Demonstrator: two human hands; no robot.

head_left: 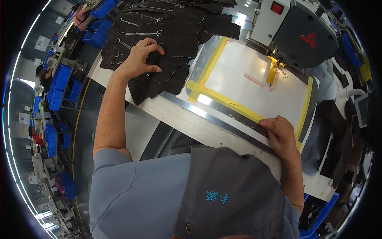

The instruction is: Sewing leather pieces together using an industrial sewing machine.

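the left hand (pixel 142 57) rests on a stack of dark fabric pieces (pixel 159 75) at the table's left edge, fingers bent and pinching the top piece. more dark pieces with metal rings (pixel 155 24) lie fanned out just behind. the right hand (pixel 281 133) presses flat, gripping nothing, on the near edge of a white board (pixel 254 83) bordered with yellow tape (pixel 223 99). the board's middle lies bare up to the sewing machine (pixel 298 28) at its far edge. a strip of pale table (pixel 191 119) shows between stack and board.

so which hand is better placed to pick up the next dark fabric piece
Left. The left hand already rests on the stack of dark fabric pieces; the right hand is at the white template plate's near edge.
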